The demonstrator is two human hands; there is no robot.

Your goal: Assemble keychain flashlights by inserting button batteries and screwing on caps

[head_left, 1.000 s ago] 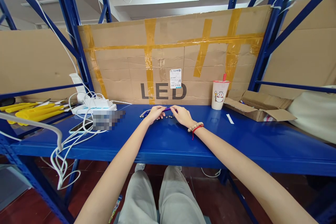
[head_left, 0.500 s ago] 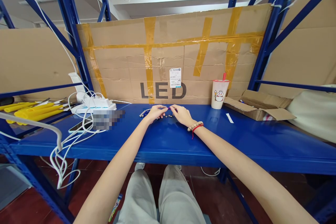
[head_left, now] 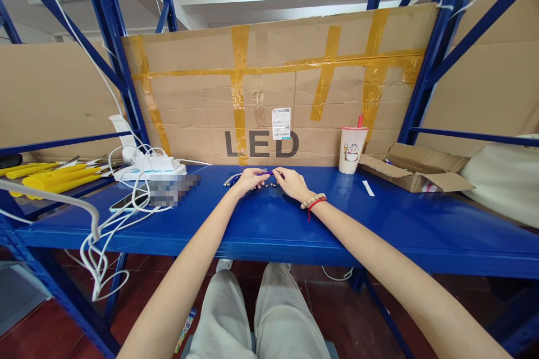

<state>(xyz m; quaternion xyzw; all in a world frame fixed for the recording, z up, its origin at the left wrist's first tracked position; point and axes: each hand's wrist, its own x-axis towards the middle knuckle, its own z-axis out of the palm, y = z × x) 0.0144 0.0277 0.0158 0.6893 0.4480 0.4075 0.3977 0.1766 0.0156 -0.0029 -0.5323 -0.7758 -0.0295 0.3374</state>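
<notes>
Both my arms reach out over the blue metal shelf point(head_left: 269, 224). My left hand point(head_left: 249, 179) and my right hand point(head_left: 293, 184) meet near the back of the shelf, fingers pinched on the two ends of a thin purple pen-like rod point(head_left: 268, 173). Several small dark and silver parts point(head_left: 273, 185) lie on the shelf just under and between the hands. A silver tube point(head_left: 229, 181) lies left of my left hand. My right wrist carries a bead bracelet and a red string.
A taped cardboard sheet marked LED point(head_left: 261, 145) stands behind the hands. A white drink cup point(head_left: 352, 149) and an open cardboard box point(head_left: 415, 173) sit to the right. A white power strip with cables point(head_left: 154, 167), a phone point(head_left: 126, 202) and yellow tools point(head_left: 54, 176) lie to the left.
The hands stay pinched on the purple rod at the same spot; only small finger shifts and a slight camera drift show.
</notes>
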